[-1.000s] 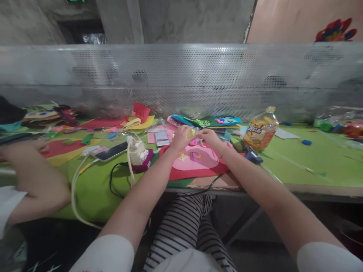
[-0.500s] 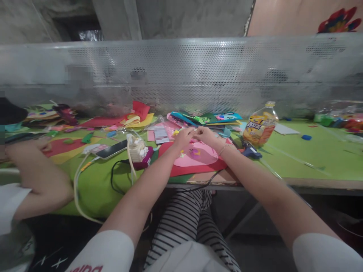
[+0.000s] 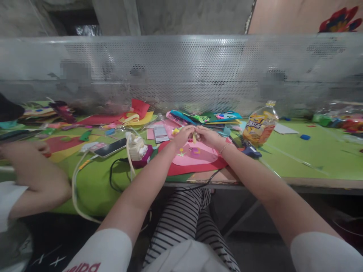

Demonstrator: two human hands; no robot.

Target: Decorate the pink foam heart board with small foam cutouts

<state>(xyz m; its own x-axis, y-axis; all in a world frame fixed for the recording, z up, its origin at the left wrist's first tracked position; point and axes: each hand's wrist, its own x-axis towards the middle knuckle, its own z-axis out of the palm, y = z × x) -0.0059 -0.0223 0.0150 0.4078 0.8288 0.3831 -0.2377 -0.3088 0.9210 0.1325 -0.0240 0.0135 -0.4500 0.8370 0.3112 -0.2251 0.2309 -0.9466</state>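
Note:
My left hand (image 3: 183, 136) and my right hand (image 3: 208, 136) meet over the far part of a pink felt-like shape (image 3: 185, 159). Fingers of both are closed around a small yellowish piece (image 3: 194, 138), too small to name and partly covered by them. Beneath the pink shape lies a larger red piece (image 3: 195, 169), its edge showing at the front. Small decorations sit on the pink: a yellow flower (image 3: 181, 151) with a pale stem and a purple curl (image 3: 195, 151). The far side of the pink shape is hidden by my hands.
Right of my hands stand a snack-labelled plastic bottle (image 3: 260, 126) and a dark blue tool (image 3: 250, 150). To the left are a phone (image 3: 111, 147), cables (image 3: 74, 185) and a purple-based box (image 3: 143, 156). Another person's arm (image 3: 39, 177) rests at far left. A perforated metal screen (image 3: 181, 75) runs behind.
My hands have turned slightly and the yellowish piece now shows between my fingers. More of the pink shape is uncovered. The neighbour's hand has shifted a little.

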